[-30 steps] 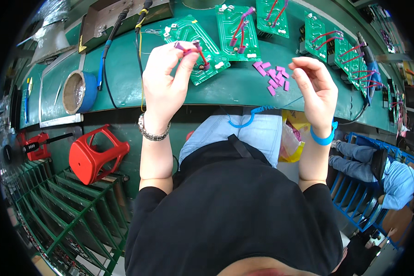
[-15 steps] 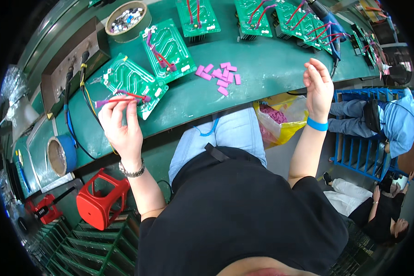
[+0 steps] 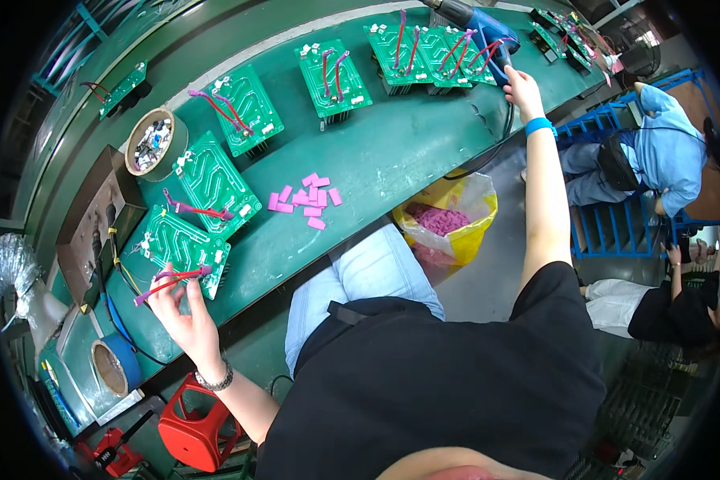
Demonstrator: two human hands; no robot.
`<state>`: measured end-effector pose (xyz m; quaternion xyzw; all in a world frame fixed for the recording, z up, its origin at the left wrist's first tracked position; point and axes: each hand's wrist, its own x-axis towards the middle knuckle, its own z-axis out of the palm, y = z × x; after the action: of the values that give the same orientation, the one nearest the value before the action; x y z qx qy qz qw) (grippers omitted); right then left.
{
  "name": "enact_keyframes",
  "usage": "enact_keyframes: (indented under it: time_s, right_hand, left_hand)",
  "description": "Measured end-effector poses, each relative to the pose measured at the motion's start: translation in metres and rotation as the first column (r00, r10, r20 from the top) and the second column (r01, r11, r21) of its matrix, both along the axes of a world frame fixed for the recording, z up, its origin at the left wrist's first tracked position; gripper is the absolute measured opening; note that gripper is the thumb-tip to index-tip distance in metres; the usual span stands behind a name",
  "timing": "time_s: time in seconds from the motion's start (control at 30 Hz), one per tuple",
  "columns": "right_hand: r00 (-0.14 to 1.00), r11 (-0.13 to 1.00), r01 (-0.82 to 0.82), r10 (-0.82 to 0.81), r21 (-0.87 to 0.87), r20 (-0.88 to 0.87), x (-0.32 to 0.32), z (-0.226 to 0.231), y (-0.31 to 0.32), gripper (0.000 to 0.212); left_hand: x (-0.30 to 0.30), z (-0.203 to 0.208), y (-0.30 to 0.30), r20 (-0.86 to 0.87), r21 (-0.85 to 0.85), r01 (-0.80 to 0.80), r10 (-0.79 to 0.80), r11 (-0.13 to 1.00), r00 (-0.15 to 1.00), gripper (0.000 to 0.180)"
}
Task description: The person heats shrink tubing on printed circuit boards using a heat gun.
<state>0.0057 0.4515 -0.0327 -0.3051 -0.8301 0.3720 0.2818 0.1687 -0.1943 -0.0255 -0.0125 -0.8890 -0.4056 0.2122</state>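
Observation:
My left hand (image 3: 186, 318) is at the near-left green circuit board (image 3: 172, 236), its fingers bent around the red wires (image 3: 168, 286), which end in purple sleeves. How firmly they grip is hard to see. Stretched out to the far right, my right hand (image 3: 525, 94) has its fingers closed at the lower end of the handle of a blue heat gun (image 3: 488, 32). A loose group of short purple sleeves (image 3: 308, 198) lies on the green bench top (image 3: 360, 164), right of the boards.
Several more wired boards (image 3: 332, 80) line the bench. At the left are a round tub of small parts (image 3: 154, 144), a brown metal box (image 3: 96, 228) and a blue tape roll (image 3: 116, 364). A yellow-white bag (image 3: 456, 224) hangs by the front edge. Red stool (image 3: 196, 428) below; people at right.
My right hand has reached forward to the heat gun's handle. My left hand stays at the red wires. The view has shifted, bringing more of the left bench into sight.

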Motion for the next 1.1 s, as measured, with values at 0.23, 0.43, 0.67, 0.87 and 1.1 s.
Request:
enact_keyframes:
  time_s: [0.23,0.43,0.67,0.87,1.1]
  right_hand:
    - [0.978,0.999,0.050,-0.045,-0.016,0.205,-0.026,0.001,0.025,0.068]
    - [0.909,0.982,0.014,-0.090,0.186,0.407,-0.062,-0.026,0.084,0.066]
    - [0.916,0.984,-0.026,0.093,-0.174,0.389,-0.048,-0.010,0.088,0.073]
    - [0.892,0.864,-0.126,0.314,-0.487,0.325,-0.063,-0.004,0.109,0.049]
    - [0.932,0.746,-0.248,0.358,-0.619,0.059,-0.055,0.020,0.069,0.039]
  left_hand:
    - [-0.001,-0.011,-0.008,0.184,0.529,-0.109,0.012,0.841,0.983,0.047]
    - [-0.032,-0.009,-0.020,0.093,0.694,-0.007,-0.080,0.720,0.992,0.048]
    - [-0.058,-0.005,-0.031,0.217,0.812,-0.090,-0.154,0.577,0.964,0.048]
    - [-0.073,-0.007,-0.039,0.201,0.834,-0.061,-0.199,0.548,0.959,0.047]
    - [-0.082,0.000,-0.042,0.188,0.851,-0.047,-0.219,0.523,0.957,0.046]
